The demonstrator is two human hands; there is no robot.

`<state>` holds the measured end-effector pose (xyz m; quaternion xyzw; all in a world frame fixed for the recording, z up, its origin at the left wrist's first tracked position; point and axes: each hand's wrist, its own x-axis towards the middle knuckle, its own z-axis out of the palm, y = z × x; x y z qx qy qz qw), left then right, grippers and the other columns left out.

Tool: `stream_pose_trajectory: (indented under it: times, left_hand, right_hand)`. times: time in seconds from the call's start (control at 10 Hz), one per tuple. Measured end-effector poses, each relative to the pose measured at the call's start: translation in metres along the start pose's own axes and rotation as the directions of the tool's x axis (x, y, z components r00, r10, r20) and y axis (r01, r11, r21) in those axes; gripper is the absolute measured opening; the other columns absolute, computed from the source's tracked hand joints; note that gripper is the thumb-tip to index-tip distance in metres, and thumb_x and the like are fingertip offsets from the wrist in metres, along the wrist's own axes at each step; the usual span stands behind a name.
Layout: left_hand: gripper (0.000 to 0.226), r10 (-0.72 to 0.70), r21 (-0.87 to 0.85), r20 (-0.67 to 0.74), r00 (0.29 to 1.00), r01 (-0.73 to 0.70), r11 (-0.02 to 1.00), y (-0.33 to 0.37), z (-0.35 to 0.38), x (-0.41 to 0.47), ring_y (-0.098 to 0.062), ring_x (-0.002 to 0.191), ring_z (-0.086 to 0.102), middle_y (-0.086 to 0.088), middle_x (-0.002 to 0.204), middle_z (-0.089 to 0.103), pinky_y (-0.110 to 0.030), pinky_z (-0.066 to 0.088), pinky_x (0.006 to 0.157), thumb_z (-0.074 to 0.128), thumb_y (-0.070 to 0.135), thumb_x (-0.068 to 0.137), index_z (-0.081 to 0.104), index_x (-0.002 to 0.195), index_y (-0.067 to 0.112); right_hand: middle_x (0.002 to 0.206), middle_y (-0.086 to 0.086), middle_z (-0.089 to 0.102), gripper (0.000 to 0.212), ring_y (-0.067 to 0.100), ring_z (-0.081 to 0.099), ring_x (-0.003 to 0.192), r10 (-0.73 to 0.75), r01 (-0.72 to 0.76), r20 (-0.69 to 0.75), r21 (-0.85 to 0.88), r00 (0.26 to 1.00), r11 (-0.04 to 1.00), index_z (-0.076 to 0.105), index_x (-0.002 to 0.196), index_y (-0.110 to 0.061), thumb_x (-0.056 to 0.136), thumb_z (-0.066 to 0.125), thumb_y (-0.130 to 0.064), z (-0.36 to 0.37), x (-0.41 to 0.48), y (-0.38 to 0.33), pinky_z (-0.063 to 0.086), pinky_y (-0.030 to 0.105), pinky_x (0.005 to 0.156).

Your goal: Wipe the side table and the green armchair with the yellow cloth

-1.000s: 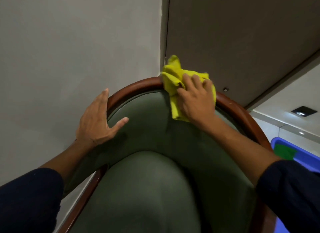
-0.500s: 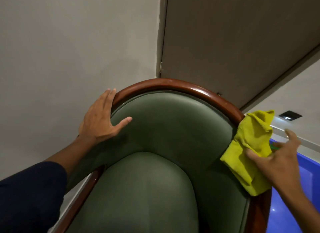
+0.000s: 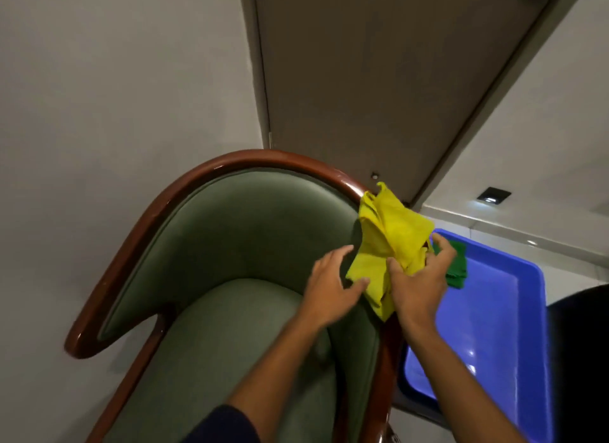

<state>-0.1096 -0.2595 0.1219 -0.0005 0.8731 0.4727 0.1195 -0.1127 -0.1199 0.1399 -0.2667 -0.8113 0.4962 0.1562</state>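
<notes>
The green armchair point(image 3: 250, 238) with a glossy brown wooden rim fills the lower middle of the view. The yellow cloth point(image 3: 387, 241) is bunched on the chair's right side, draped over the rim. My right hand point(image 3: 418, 284) grips the cloth from its right edge. My left hand point(image 3: 333, 287) has its fingers spread on the chair's padding, touching the cloth's lower left corner. The side table is out of view.
A blue plastic bin point(image 3: 487, 317) stands right of the chair, with a folded green cloth point(image 3: 456, 268) inside it. A grey wall lies to the left, and a brown door point(image 3: 379, 80) stands behind the chair.
The cloth went from the top of the chair's back down to its right side. My left hand left the chair's left rim and crossed over to the cloth.
</notes>
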Motion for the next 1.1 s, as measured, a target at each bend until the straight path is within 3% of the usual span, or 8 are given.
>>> stream_pose_trajectory:
  times: [0.2, 0.4, 0.5, 0.6, 0.7, 0.9, 1.0, 1.1]
  left_hand:
    - [0.088, -0.333, -0.325, 0.000, 0.943, 0.315, 0.892, 0.050, 0.032, -0.014, -0.021, 0.133, 0.053, -0.010, 0.144, 0.055, -0.039, 0.045, 0.112, 0.080, 0.029, 0.081, 0.032, 0.154, 0.019]
    - [0.065, -0.362, -0.805, 0.185, 0.914, 0.352, 0.478, 0.109, 0.102, -0.048, -0.019, 0.093, 0.077, -0.007, 0.107, 0.079, -0.030, 0.061, 0.074, 0.086, 0.020, 0.073, 0.058, 0.131, 0.015]
    - [0.049, -0.419, -0.836, 0.170, 0.892, 0.356, 0.417, 0.123, 0.144, -0.045, -0.036, 0.106, 0.072, -0.015, 0.112, 0.076, -0.041, 0.061, 0.085, 0.077, 0.003, 0.081, 0.060, 0.127, 0.007]
    - [0.055, -0.483, -0.765, 0.117, 0.868, 0.389, 0.513, 0.127, 0.184, -0.035, -0.036, 0.106, 0.068, -0.022, 0.116, 0.070, -0.046, 0.054, 0.096, 0.070, -0.011, 0.080, 0.056, 0.132, 0.001]
    - [0.055, -0.499, -0.718, 0.058, 0.865, 0.383, 0.581, 0.124, 0.218, -0.028, -0.023, 0.087, 0.063, -0.008, 0.094, 0.067, -0.039, 0.054, 0.085, 0.076, -0.003, 0.062, 0.061, 0.110, 0.018]
    - [0.069, -0.562, -0.503, 0.017, 0.827, 0.492, 0.710, 0.084, 0.273, -0.028, -0.029, 0.097, 0.064, -0.014, 0.103, 0.065, -0.047, 0.053, 0.091, 0.071, -0.007, 0.078, 0.043, 0.136, 0.017]
    - [0.085, -0.547, 0.015, 0.121, 0.828, 0.550, 0.835, 0.057, 0.287, -0.047, -0.034, 0.136, 0.045, -0.018, 0.143, 0.048, -0.043, 0.041, 0.109, 0.064, 0.003, 0.082, 0.023, 0.155, 0.019]
    - [0.086, -0.394, 0.305, 0.147, 0.907, 0.337, 0.891, 0.052, 0.282, -0.068, -0.030, 0.148, 0.026, -0.011, 0.160, 0.025, -0.038, 0.028, 0.118, 0.060, 0.014, 0.088, 0.012, 0.159, 0.018]
  right_hand:
    - [0.119, 0.018, 0.064, 0.065, 0.032, 0.065, 0.093, 0.076, -0.190, 0.365, 0.288, 0.928, 0.939, 0.039, 0.122, -0.023, 0.077, 0.064, 0.015, -0.058, 0.037, 0.009, 0.055, 0.049, 0.081]
    - [0.105, 0.020, 0.075, 0.065, 0.039, 0.074, 0.081, 0.200, -0.698, 0.854, 0.234, 0.480, 0.677, 0.057, 0.123, -0.023, 0.067, 0.062, 0.009, -0.155, 0.094, 0.060, 0.061, 0.045, 0.060]
    - [0.114, 0.024, 0.072, 0.069, 0.047, 0.071, 0.094, 0.257, -0.729, 0.919, 0.045, 0.297, 0.683, 0.053, 0.129, -0.025, 0.070, 0.067, 0.007, -0.197, 0.115, 0.096, 0.060, 0.050, 0.070]
    - [0.129, 0.021, 0.066, 0.077, 0.042, 0.064, 0.116, 0.334, -0.677, 0.932, -0.156, 0.141, 0.720, 0.049, 0.136, -0.016, 0.069, 0.077, 0.010, -0.236, 0.120, 0.138, 0.057, 0.051, 0.089]
    - [0.125, 0.021, 0.067, 0.077, 0.040, 0.064, 0.113, 0.464, -0.647, 0.853, -0.216, 0.240, 0.731, 0.049, 0.136, -0.004, 0.066, 0.075, 0.015, -0.256, 0.124, 0.183, 0.048, 0.055, 0.100]
    - [0.095, 0.013, 0.068, 0.063, 0.025, 0.064, 0.076, 0.619, -0.671, 0.443, -0.052, 0.648, 0.739, 0.042, 0.130, -0.013, 0.079, 0.072, 0.009, -0.244, 0.130, 0.238, 0.059, 0.035, 0.057]
    - [0.116, 0.027, 0.062, 0.071, 0.037, 0.064, 0.101, 0.490, -0.203, 0.455, -0.545, 0.743, 0.814, 0.037, 0.139, -0.005, 0.080, 0.076, -0.003, -0.233, 0.118, 0.259, 0.053, 0.044, 0.086]
    - [0.138, 0.020, 0.045, 0.064, 0.038, 0.054, 0.124, 0.452, 0.293, 0.557, -0.797, 0.697, 0.529, 0.029, 0.147, -0.013, 0.090, 0.059, -0.015, -0.228, 0.103, 0.263, 0.047, 0.043, 0.098]
